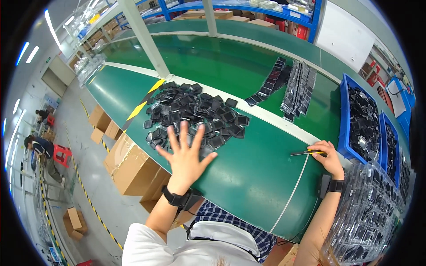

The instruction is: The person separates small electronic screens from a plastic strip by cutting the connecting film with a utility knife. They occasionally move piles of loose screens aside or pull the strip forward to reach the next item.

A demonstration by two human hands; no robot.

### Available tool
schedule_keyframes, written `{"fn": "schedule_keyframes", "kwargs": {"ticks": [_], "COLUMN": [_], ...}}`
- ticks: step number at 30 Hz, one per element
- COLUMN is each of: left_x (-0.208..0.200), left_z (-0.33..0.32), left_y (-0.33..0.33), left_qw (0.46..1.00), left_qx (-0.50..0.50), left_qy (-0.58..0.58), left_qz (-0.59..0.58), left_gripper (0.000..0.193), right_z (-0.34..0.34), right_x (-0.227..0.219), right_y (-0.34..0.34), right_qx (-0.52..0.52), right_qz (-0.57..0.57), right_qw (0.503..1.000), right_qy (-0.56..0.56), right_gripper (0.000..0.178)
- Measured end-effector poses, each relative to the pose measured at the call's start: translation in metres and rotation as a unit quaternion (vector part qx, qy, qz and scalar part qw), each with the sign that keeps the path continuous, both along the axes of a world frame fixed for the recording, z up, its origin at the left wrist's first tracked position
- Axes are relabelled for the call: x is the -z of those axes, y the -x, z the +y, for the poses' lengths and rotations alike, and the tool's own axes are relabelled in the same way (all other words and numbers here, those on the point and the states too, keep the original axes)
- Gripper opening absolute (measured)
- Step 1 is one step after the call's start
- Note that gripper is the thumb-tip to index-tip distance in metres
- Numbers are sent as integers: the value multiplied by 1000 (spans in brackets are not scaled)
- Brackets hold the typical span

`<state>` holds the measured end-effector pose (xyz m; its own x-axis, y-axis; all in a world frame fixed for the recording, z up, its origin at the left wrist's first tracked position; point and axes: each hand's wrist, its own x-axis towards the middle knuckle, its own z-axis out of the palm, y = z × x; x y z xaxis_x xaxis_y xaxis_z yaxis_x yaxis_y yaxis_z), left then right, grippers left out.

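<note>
My left hand (185, 160) is open, its fingers spread over the near edge of a heap of small black square pieces (191, 104). Whether the fingertips touch the pieces I cannot tell. At the right, my right hand (329, 158) is closed around a slim yellow-and-black hand tool (300, 153), its thin dark end pointing left over the green tabletop (248, 177). The tool's exact kind is too small to make out. A thin white cord (290, 189) runs across the tabletop below that tool.
Strips of dark pieces (298, 88) lie on the green conveyor belt (222, 62) beyond a white rail. Blue bins (341, 128) of black pieces stand at the right, above stacked clear trays (366, 208). A white post (146, 40) rises behind the heap. Cardboard boxes (133, 166) sit below left.
</note>
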<state>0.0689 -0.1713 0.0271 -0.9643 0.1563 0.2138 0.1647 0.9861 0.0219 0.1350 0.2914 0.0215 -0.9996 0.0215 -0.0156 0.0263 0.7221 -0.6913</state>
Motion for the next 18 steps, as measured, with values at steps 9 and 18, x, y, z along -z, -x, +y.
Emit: {"fn": "schedule_keyframes", "kwargs": {"ticks": [9, 18], "left_x": [38, 41], "left_z": [-100, -180], "left_y": [35, 103], "left_qw": [990, 995], "left_qx": [-76, 4], "left_qy": [-114, -92], "left_qz": [-28, -34], "left_gripper": [85, 100], "right_z": [0, -3], "right_x": [3, 2], "right_y": [3, 2], "right_qx": [-7, 14], "right_qz": [20, 6], "right_qw": [1000, 1000], "right_qy": [8, -12], "right_gripper": [31, 31]}}
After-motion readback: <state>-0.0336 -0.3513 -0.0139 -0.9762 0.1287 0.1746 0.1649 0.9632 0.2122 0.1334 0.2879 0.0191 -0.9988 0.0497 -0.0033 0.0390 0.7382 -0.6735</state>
